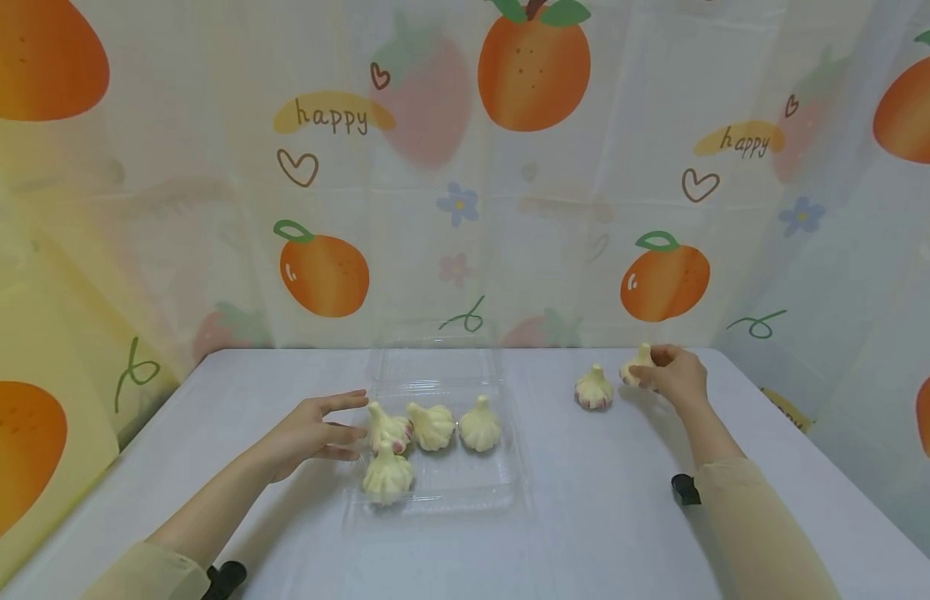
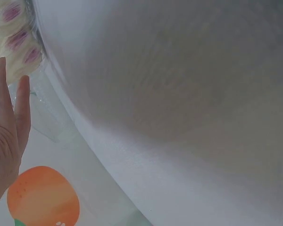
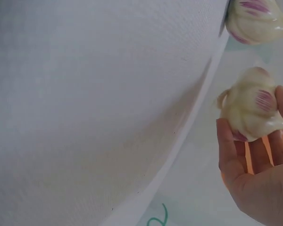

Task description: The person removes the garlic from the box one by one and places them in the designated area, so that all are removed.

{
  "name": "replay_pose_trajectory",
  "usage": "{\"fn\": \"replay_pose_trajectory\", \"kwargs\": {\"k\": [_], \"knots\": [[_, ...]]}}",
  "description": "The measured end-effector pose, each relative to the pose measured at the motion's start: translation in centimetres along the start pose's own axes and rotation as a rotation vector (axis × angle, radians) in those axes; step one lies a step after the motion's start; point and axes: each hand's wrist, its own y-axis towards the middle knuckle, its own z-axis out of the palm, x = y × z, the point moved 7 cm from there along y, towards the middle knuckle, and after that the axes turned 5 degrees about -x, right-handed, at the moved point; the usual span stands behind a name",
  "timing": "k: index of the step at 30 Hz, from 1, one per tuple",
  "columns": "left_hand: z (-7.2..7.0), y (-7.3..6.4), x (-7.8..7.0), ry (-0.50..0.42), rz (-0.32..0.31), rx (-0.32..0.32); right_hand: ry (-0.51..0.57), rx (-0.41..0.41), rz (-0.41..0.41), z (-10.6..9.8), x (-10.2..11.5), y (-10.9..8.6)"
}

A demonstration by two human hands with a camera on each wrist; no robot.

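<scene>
At the far right of the table my right hand (image 1: 678, 379) pinches a garlic bulb (image 1: 636, 367) between thumb and fingers. The right wrist view shows that garlic bulb (image 3: 252, 106), cream with purple streaks, in the right hand (image 3: 264, 183). Just left of it another garlic bulb (image 1: 594, 389) stands on the table. My left hand (image 1: 315, 433), fingers extended, is at the left side of a clear plastic box (image 1: 465, 479). Several garlic bulbs (image 1: 432, 427) sit inside the box, three across the back and one in front at the left. In the left wrist view the left hand (image 2: 7, 136) is beside purple-streaked garlic (image 2: 16, 40).
The box's clear lid (image 1: 438, 364) lies folded back behind it. A white cloth covers the table (image 1: 585, 533). Behind the table hangs a fruit-printed curtain (image 1: 525, 233), close to its back edge. Dark straps (image 1: 686, 489) sit at the wrists.
</scene>
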Motion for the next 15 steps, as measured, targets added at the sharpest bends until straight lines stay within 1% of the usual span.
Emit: {"fn": "replay_pose_trajectory", "kwargs": {"k": [3, 9, 15], "knots": [[-0.02, 0.02, 0.01, -0.001, -0.001, -0.001, -0.014, 0.024, 0.012, 0.14, -0.27, 0.02], [-0.1, 0.01, 0.02, 0.009, -0.006, 0.0, -0.022, 0.076, 0.008, 0.46, -0.46, -0.11], [-0.23, 0.02, 0.11, 0.003, -0.008, -0.015, -0.036, 0.11, 0.008, 0.78, -0.44, -0.14]]}}
